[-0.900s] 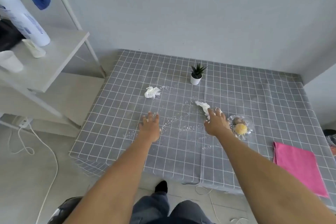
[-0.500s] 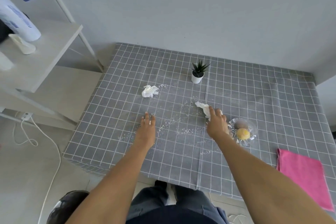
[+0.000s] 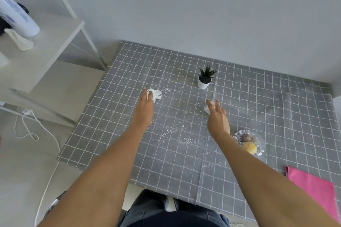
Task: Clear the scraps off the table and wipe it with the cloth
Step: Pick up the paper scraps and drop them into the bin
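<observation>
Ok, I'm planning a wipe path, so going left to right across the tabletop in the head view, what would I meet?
Left hand on the left tissue wad → potted plant → right hand → clear dish of scraps → pink cloth. White crumbs are scattered between the hands.

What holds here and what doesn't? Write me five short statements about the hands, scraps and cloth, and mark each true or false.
1. The pink cloth lies by the table's right side with no hand on it. True.
2. The left hand holds the potted plant. False: the plant stands alone farther back; the fingers reach a crumpled tissue.
3. White crumbs are scattered on the tablecloth. True.
4. The clear dish is empty. False: it holds a yellow piece and a brownish one.
5. The right hand is over a second tissue. True.
</observation>
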A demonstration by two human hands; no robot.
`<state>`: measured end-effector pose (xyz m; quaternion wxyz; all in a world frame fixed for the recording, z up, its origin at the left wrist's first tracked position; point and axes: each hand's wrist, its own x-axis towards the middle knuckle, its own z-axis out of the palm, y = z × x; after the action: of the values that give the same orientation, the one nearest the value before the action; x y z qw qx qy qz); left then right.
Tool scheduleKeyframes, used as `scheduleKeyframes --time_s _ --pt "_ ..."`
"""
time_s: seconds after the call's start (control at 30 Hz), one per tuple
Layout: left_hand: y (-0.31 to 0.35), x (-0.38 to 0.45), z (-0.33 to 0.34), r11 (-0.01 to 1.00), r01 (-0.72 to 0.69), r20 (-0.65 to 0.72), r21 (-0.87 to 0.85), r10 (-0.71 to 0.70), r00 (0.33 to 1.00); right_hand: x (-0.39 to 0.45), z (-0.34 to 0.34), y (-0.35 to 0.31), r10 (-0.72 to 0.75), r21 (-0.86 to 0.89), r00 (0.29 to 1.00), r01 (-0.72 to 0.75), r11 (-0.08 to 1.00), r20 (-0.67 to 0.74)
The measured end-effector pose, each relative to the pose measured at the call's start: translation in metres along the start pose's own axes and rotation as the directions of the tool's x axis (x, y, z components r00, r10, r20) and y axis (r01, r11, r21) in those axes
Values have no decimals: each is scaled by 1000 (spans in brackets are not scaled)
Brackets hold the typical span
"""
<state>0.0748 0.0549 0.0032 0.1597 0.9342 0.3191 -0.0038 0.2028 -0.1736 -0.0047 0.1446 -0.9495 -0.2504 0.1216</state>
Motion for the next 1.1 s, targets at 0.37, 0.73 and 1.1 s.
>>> scheduleKeyframes --time_s 0.37,0.73,1.1 --pt "-5 46 18 999 7 82 -36 -4 997 20 24 8 -64 -92 991 76 993 119" --pt "-3 54 44 999 -24 16 -32 25 1000 12 36 15 -188 -98 978 197 975 96" --pt "-2 17 36 996 58 -78 -68 -64 995 24 12 5 -310 -191 937 338 921 162"
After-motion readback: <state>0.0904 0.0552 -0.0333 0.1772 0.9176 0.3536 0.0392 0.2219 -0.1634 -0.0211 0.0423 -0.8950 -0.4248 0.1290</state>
